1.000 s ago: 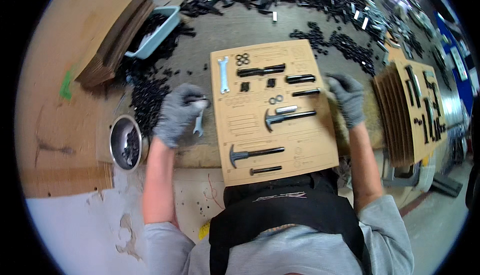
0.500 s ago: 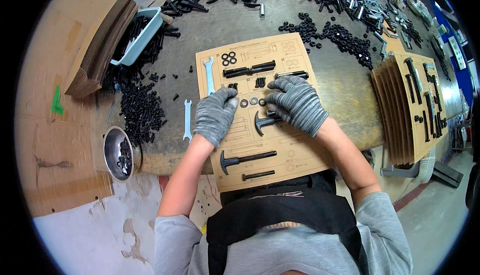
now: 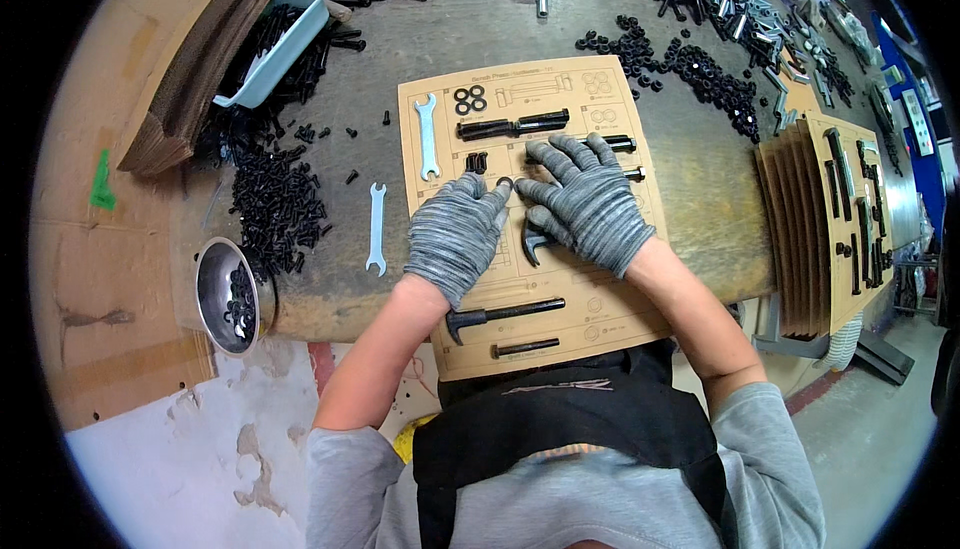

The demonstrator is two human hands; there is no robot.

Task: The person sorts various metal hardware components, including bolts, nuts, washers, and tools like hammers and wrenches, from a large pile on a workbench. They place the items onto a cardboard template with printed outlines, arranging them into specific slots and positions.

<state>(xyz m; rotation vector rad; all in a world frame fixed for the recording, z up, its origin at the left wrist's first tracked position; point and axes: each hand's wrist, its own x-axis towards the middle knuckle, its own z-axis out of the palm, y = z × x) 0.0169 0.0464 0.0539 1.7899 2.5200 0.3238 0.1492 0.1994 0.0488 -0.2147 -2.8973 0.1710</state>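
A brown printed card [image 3: 545, 274] lies under both my gloved hands. My left hand [image 3: 455, 234] rests on its middle, fingers stretched close together, beside a small dark washer [image 3: 504, 182]. Fingers spread, my right hand [image 3: 590, 204] covers part of the card and partly hides a black T-shaped handle [image 3: 536, 241] and a black bolt [image 3: 622, 143]. Further up are a silver open-end wrench [image 3: 428, 137], black rings [image 3: 470, 100], long black bolts [image 3: 512, 125] and short screws [image 3: 477, 163]. Below lie another T-shaped handle [image 3: 505, 315] and a thin bolt [image 3: 527, 348].
Another wrench [image 3: 377, 230] lies left of the card, near a pile of black screws [image 3: 275, 209] and a metal bowl [image 3: 208, 294]. A pale blue bin [image 3: 290, 54] stands far left. Black nuts [image 3: 710, 79] lie far right, beyond stacked cards [image 3: 785, 234].
My left hand has moved right, over the row of washers. My right hand's fingers have spread and lowered onto the card. The card sits slightly further right in view.
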